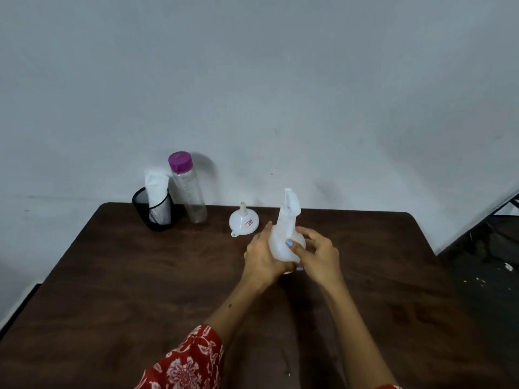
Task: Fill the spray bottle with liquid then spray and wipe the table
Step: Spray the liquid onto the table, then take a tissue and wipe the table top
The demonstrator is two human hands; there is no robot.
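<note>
We hold the white translucent plastic spray bottle (283, 242) upright between both hands, above the dark brown wooden bench (140, 290), a little right of its middle and toward the far edge. Our left hand (262, 255) wraps the bottle's round body from the left, palm against it, fingers curled behind where we cannot see them. Our right hand (317, 255) grips from the right, its thumb laid across the front of the body and the fingers curled round the far side. The white trigger head (290, 202) sits on the bottle's neck and points away from us.

Just beyond the bottle to the left, a small white plastic funnel (243, 221) rests mouth-down on the bench with its spout up. Further left, near the bench's back edge, stands a tall clear plastic bottle with a purple cap (187, 188), a little clear liquid at its bottom. Just beside it, a black mesh cup (153, 210) holds a rolled white cloth (156, 189). A red floral sleeve (188, 363) covers our left forearm.
</note>
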